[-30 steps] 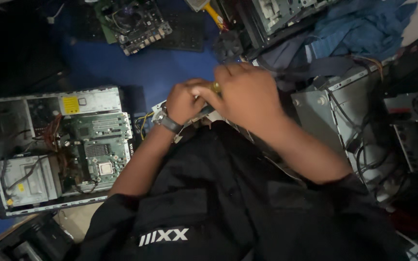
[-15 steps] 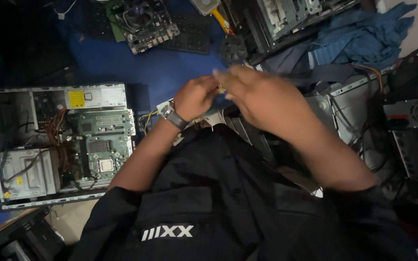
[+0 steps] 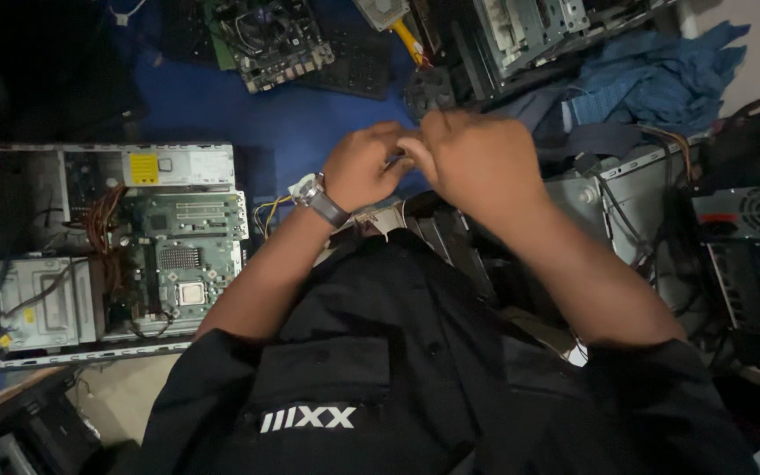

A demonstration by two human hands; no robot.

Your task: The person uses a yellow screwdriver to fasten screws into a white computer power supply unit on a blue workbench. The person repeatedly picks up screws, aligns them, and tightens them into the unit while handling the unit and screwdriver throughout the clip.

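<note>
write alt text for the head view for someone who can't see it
Seen from above, a person's left hand, with a wristwatch, and right hand meet over a small part, too hidden to identify, above a dark metal component on their lap. An open computer case lies to the left on a blue floor, a loose motherboard beyond.

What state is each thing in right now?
Computer case: lying flat, side panel off, boards exposed.
Loose circuit board: lying bare on the blue mat.
Left hand: closed on a small part, not identifiable.
Right hand: fingers curled, touching the left hand.
Blue cloth: crumpled.
</note>
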